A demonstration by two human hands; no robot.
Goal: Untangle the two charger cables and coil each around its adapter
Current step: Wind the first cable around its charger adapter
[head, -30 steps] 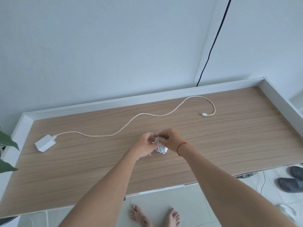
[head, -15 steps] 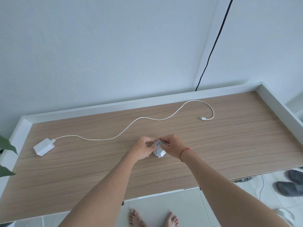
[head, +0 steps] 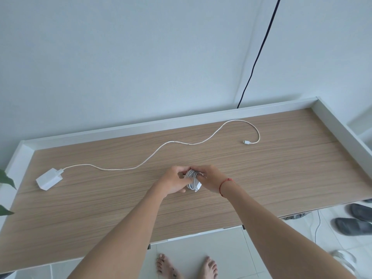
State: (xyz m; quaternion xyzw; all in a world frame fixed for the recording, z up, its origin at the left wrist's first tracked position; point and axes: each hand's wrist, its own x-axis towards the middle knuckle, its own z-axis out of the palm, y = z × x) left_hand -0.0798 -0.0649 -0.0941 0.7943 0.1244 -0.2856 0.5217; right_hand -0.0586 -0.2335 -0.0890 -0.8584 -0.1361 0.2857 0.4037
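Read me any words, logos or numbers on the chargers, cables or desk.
None can be read.
The white adapter lying on the desk shows no legible print.
The wound charger is mostly covered by the left hand and right hand gripping it; any marking there is too small to tell.

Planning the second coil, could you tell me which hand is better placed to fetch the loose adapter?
Probably the left hand: the loose adapter lies on its side, though it and the right hand grip the coiled charger.
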